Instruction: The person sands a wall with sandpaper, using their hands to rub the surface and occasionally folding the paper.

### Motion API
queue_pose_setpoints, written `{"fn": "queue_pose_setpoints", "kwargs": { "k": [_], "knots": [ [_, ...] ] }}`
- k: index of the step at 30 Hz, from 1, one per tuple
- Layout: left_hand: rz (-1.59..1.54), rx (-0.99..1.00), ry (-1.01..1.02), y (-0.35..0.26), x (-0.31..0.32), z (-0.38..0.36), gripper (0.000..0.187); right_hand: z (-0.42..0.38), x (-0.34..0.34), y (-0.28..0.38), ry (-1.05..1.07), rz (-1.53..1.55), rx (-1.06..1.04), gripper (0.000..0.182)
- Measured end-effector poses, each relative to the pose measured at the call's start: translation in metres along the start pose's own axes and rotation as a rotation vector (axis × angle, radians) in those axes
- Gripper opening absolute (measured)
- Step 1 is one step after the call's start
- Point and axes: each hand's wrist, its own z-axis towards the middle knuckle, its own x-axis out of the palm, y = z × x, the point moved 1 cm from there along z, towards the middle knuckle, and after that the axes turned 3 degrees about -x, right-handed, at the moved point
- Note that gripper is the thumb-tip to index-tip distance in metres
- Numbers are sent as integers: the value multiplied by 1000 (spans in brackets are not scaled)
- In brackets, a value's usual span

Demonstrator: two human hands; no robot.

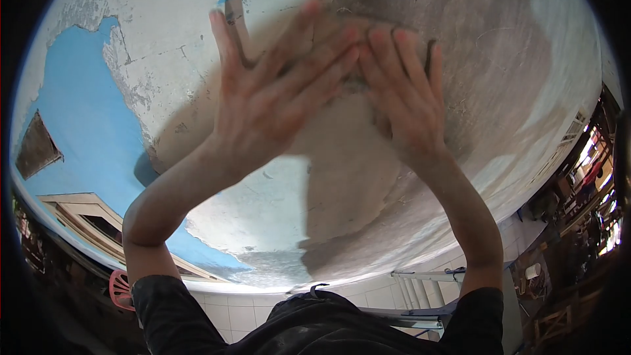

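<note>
A wall with patchy whitish-grey plaster (263, 200) fills most of the view. My left hand (269, 95) lies against it with fingers spread, the thumb side apart from the rest. Beside it, my right hand (407, 95) is laid on the wall with its fingers stretched out. The fingertips of both hands meet near the upper middle and are slightly blurred. Thin dark lines and a brownish area show around the right fingers; whether a flat sheet lies under them or this is shadow, I cannot make out.
Bare blue paint (85, 112) with a ragged plaster edge covers the wall's left side. A metal ladder (420, 292) stands below right. A pink plastic chair (120, 289) is at lower left, on the tiled floor (230, 315). Cluttered belongings (578, 204) line the far right.
</note>
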Motion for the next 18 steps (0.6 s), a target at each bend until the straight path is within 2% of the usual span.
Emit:
{"fn": "queue_pose_setpoints", "kwargs": {
  "k": [4, 7, 10, 13, 16, 18],
  "knots": [
    [-13, 5, 35, -10, 7, -12, 38, -19, 5, 8, 42, 15, 47, 45],
    [-74, 11, 65, -24, 15, -44, 38, -57, 14, 25, 73, -6, -28, 44],
    [-28, 15, 24, -18, 11, -33, 39, -45, 11, 14, 84, -10, -63, 43],
    [-18, -12, -12, -5, 5, -5, 39, -9, 2, 6, 33, -2, 46, 42],
    [-1, -18, 39, -10, 4, -12, 40, -14, 4, 9, 42, 20, 69, 42],
    [-18, -18, 69, -21, 10, -34, 41, -49, 15, 24, 81, 7, 31, 42]
  ]
}}
